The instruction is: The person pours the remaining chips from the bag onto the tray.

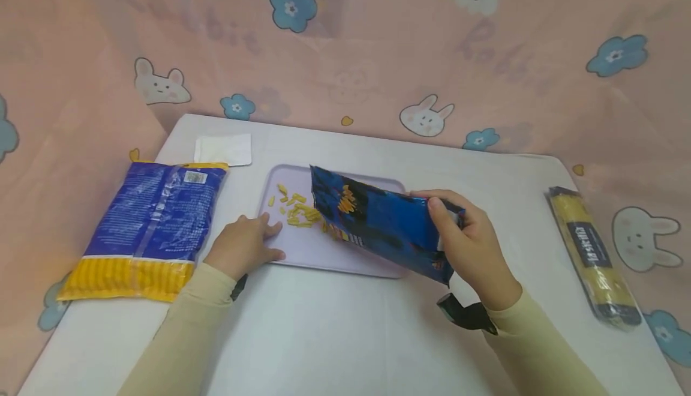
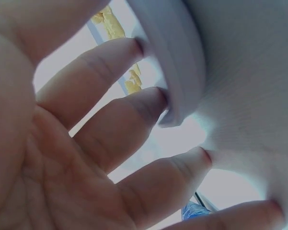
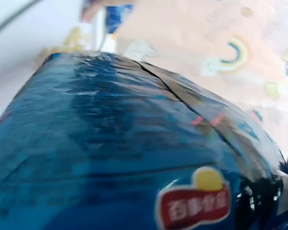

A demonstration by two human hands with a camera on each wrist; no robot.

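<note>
My right hand [image 1: 475,240] grips the bottom end of a dark blue snack bag [image 1: 396,216]. The bag tilts, its other end low over a pale lilac tray [image 1: 356,264]. Yellow snack sticks [image 1: 299,213] lie scattered on the tray's left part, some at the bag's mouth. At the tray's left edge my left hand [image 1: 245,243] rests with fingers spread. In the left wrist view its fingertips touch the tray's rim [image 2: 182,67] and the white surface. The right wrist view is filled by the bag [image 3: 110,143], which bears a red logo.
A large blue and yellow packet [image 1: 151,228] lies left of the tray. Behind it is a small white packet [image 1: 224,149]. At the far right lies a long clear pack of yellowish noodles [image 1: 594,258]. A pink patterned cloth [image 1: 345,42] hangs around the white table [image 1: 345,336].
</note>
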